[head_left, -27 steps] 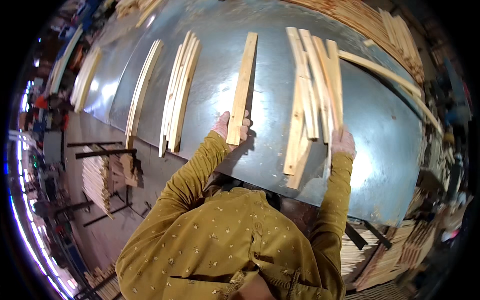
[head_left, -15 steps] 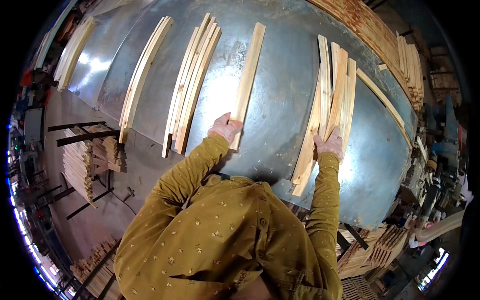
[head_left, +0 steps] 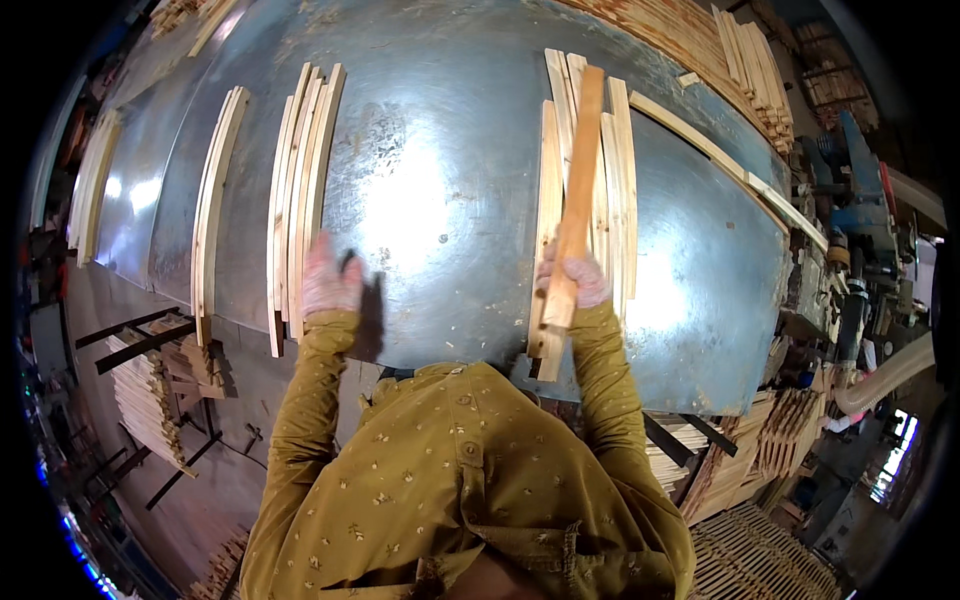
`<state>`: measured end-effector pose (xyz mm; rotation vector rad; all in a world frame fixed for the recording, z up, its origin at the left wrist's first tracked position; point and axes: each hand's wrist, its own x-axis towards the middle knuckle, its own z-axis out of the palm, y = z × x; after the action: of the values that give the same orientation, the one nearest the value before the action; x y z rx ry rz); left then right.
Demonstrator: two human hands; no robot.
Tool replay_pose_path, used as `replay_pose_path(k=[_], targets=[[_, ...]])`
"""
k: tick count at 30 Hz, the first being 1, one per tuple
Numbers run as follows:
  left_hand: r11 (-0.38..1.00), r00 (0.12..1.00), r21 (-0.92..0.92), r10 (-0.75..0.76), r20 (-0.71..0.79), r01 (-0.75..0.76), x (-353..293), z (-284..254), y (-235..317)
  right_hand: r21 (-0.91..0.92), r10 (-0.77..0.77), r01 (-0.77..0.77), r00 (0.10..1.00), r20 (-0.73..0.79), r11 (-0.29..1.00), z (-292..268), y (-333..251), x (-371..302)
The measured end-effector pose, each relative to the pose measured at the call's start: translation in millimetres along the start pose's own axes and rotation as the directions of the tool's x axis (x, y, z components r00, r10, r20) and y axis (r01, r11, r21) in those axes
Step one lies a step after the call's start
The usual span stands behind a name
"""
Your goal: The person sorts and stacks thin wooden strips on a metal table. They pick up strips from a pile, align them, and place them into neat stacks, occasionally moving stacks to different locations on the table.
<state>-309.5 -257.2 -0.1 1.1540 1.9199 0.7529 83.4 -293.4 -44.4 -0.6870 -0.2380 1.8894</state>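
Holding a brown stick (head_left: 582,170) in the right hand (head_left: 590,281)

Gripping it close to its near end, with fingers (head_left: 546,265) wrapped around it. Held on a slant over the pale sticks (head_left: 622,180) on the right side of the shiny counter (head_left: 460,320), tipped to the right at the far end. With the left hand (head_left: 333,285) beside or over the near part of the left bunch of sticks (head_left: 323,160), and with fingers spread wide. Too blurry to tell if touching that bunch. Further left, seeing a smaller bunch (head_left: 215,210). Far to the right, seeing a long stick (head_left: 690,137) lying slantwise.
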Motion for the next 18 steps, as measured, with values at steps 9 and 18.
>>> replay_pose_path(k=[9, 18], targets=[[0.668, 0.646, -0.459, -0.044, 0.762, 0.586, -24.3, 126.8, 36.7, -0.816, -0.652, -0.421, 0.754, -0.072, -0.397, 48.8, 17.2, 6.4], [0.088, 0.402, -0.438, 0.267, 0.876, 0.895, -81.0, 71.8, -1.0, -0.646, -0.454, -0.641, 0.761, -0.464, -0.415, 23.4, -38.4, 13.5]])
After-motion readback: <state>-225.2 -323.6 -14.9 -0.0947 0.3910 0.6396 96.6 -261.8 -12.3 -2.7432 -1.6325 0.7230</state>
